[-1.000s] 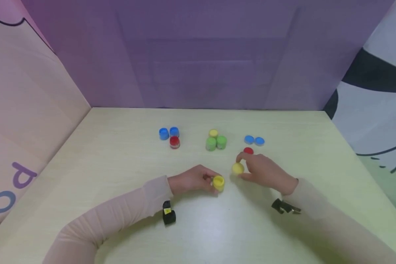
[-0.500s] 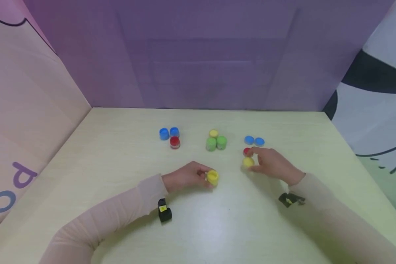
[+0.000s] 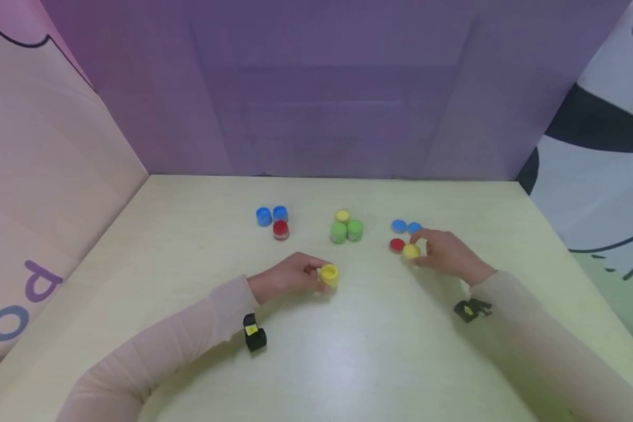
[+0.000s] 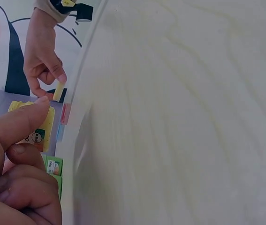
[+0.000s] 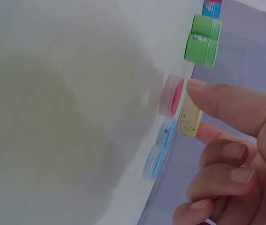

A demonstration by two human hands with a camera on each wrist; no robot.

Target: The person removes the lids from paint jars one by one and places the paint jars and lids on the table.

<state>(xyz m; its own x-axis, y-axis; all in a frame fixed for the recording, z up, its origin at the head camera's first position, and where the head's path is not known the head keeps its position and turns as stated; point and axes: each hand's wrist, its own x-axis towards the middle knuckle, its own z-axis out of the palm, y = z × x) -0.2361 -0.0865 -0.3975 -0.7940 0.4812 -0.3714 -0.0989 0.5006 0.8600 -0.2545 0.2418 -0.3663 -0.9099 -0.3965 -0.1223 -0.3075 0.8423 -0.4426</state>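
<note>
My left hand point(image 3: 307, 274) grips a small open yellow jar point(image 3: 329, 274) at the middle of the table; in the left wrist view my thumb lies across the yellow jar point(image 4: 35, 125). My right hand point(image 3: 426, 249) pinches a yellow lid point(image 3: 411, 251) low over the table, right beside a red lid point(image 3: 397, 245). The right wrist view shows my fingertip on the yellow lid point(image 5: 190, 120), with the red lid point(image 5: 171, 95) and two blue lids point(image 5: 160, 147) close by. The left wrist view shows my right hand point(image 4: 42, 70) holding the yellow lid point(image 4: 60, 90).
Two blue lids point(image 3: 406, 226) lie behind the red one. Two green jars point(image 3: 346, 231) and a yellow jar point(image 3: 341, 215) stand at centre back. Two blue jars point(image 3: 271, 215) and a red jar point(image 3: 281, 230) stand at back left. Purple and pink walls enclose the pale table point(image 3: 348, 351).
My right hand carried the yellow lid away to the right and back, down beside the red lid. My left hand drew the yellow jar slightly left and back.
</note>
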